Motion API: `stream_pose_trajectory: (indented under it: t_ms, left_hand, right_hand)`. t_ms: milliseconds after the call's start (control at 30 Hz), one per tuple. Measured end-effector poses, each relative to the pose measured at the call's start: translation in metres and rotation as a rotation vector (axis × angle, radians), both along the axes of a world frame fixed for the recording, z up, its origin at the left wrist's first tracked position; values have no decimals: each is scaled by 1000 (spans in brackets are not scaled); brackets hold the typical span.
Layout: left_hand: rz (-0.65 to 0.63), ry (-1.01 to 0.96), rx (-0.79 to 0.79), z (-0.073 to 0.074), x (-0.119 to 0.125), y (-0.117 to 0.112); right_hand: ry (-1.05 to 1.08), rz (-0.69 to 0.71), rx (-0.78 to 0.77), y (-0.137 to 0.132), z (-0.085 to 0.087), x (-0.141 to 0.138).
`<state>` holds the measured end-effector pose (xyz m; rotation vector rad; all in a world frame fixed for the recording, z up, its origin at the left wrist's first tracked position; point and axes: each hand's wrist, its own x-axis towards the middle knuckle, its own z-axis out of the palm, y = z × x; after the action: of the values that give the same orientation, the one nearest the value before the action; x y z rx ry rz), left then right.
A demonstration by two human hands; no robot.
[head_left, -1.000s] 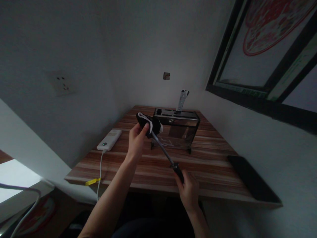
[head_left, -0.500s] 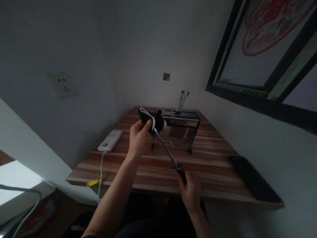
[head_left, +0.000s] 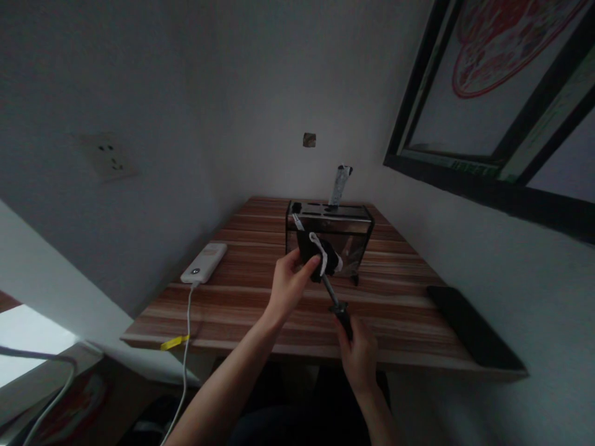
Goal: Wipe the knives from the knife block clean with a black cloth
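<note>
My right hand is closed around the black handle of a sharpening steel, a round metal rod with a small guard. The rod points up and away to the left. My left hand pinches a folded black cloth with a white edge around the rod's middle. The rod's tip shows past the cloth. Behind both hands stands a knife block with a black frame, slots on top and see-through sides; cloth and hand hide part of it. A silvery wrapped piece sticks up from one slot.
On the wood-grain table, a white power bank lies left with a white cable and yellow tag over the front edge. A flat black object lies at the right edge. Walls enclose the back and sides.
My left hand has slid the cloth down the rod, to the right and toward the handle, so the tip now shows above it. My right hand stays nearly in place.
</note>
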<state>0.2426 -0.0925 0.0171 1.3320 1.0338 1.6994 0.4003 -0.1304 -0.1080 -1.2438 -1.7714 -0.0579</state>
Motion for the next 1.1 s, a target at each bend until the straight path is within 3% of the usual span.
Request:
stream_pose_trajectory:
  t_ms: [267, 467, 667, 1100]
  left_hand:
    - [-68, 48, -55, -21, 13, -8]
    - [-37, 166, -49, -39, 23, -13]
    - [-97, 134, -74, -55, 33, -27]
    - [-9, 96, -86, -58, 34, -31]
  right_hand:
    - [-6, -57, 21, 0, 2, 0]
    - [26, -20, -3, 0, 4, 0]
    - [9, -20, -12, 0, 2, 1]
    - [-33, -3, -13, -1, 2, 0]
